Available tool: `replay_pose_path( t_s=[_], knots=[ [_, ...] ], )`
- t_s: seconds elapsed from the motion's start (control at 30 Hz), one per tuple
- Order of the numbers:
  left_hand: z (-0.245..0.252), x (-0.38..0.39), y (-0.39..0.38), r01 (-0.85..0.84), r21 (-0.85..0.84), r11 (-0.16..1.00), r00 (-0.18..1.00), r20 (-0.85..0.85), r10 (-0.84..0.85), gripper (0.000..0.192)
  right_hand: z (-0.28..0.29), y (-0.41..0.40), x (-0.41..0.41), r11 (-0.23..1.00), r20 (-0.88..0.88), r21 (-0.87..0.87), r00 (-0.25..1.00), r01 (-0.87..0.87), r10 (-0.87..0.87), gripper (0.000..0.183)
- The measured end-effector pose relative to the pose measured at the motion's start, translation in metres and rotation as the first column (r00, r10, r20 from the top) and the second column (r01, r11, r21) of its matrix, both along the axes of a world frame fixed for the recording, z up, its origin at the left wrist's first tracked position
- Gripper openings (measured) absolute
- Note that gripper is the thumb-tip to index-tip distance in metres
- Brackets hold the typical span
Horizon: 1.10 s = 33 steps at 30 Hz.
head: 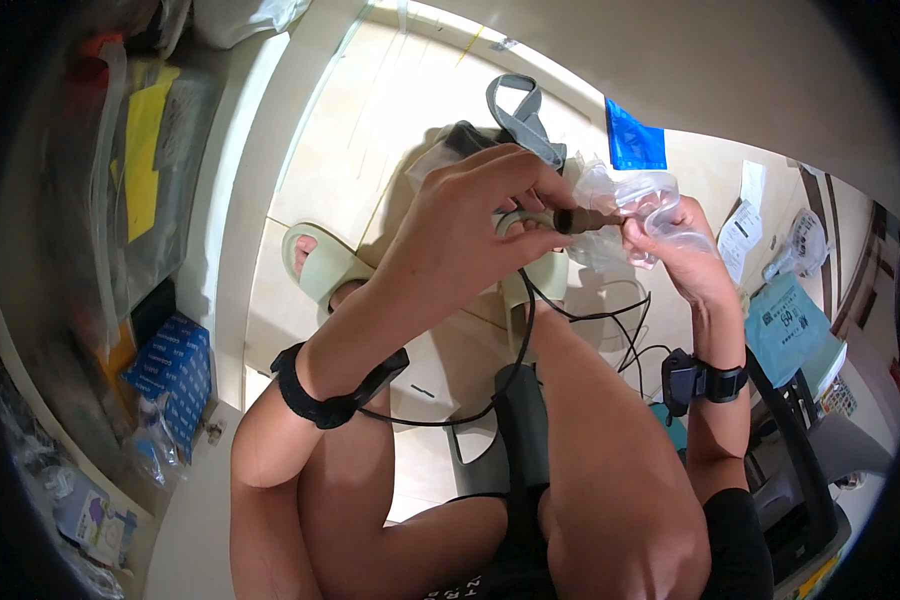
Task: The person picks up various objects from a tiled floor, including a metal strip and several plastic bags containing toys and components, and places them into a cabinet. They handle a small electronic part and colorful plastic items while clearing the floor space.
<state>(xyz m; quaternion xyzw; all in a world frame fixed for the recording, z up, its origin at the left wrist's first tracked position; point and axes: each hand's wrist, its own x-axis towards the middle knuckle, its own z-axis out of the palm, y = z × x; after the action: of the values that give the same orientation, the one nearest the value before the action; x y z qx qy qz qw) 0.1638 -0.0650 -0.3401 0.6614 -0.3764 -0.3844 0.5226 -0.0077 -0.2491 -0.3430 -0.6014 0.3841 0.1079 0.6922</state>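
Observation:
A short brown tube (589, 220) with a dark open end lies between my hands, above the floor. The thumb and fingertips of my left hand (480, 214) are on either side of its open end. My right hand (664, 236) pinches the tube's narrow far end. Crumpled clear plastic wrap (649, 191) is also in my right hand and spreads over its fingers. A black cable (529, 337) runs from the device on my left wrist (379, 375) below the hands. Another black device (682, 375) is strapped to my right wrist.
A bag with a grey strap (525, 116) and a blue packet (636, 142) lie on the tiled floor. My feet wear light green slippers (322, 259). At right are paper slips (742, 232) and a teal packet (787, 326); shelves at left hold a blue bag (176, 375).

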Motion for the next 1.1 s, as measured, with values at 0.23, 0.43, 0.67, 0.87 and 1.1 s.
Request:
replay_pose_path(
  t_s=[0.23,0.43,0.67,0.87,1.1],
  knots=[
    [-0.004,-0.002,0.0,0.072,0.042,0.997,0.997,-0.042,-0.07,0.029,0.009,0.004,-0.005,0.971,0.086,0.035,0.968,-0.238,0.234,0.021],
    [-0.003,-0.002,0.0,0.012,0.187,0.982,0.997,-0.075,0.002,0.044,-0.025,-0.044,-0.049,0.995,-0.244,-0.068,0.966,0.069,-0.084,0.023],
    [-0.01,0.002,0.005,-0.001,0.175,0.985,0.994,-0.105,0.02,0.04,-0.099,-0.154,-0.104,0.868,-0.355,-0.143,0.795,0.475,-0.493,0.02],
    [-0.008,0.003,0.004,-0.039,0.161,0.986,0.994,-0.091,0.055,0.033,-0.136,-0.221,-0.105,0.761,-0.405,-0.343,0.644,0.55,-0.648,0.02],
    [-0.007,0.002,0.0,-0.033,0.155,0.987,0.993,-0.104,0.05,0.032,-0.166,-0.237,-0.099,0.659,-0.328,-0.443,0.574,0.608,-0.75,0.017]
  ],
)
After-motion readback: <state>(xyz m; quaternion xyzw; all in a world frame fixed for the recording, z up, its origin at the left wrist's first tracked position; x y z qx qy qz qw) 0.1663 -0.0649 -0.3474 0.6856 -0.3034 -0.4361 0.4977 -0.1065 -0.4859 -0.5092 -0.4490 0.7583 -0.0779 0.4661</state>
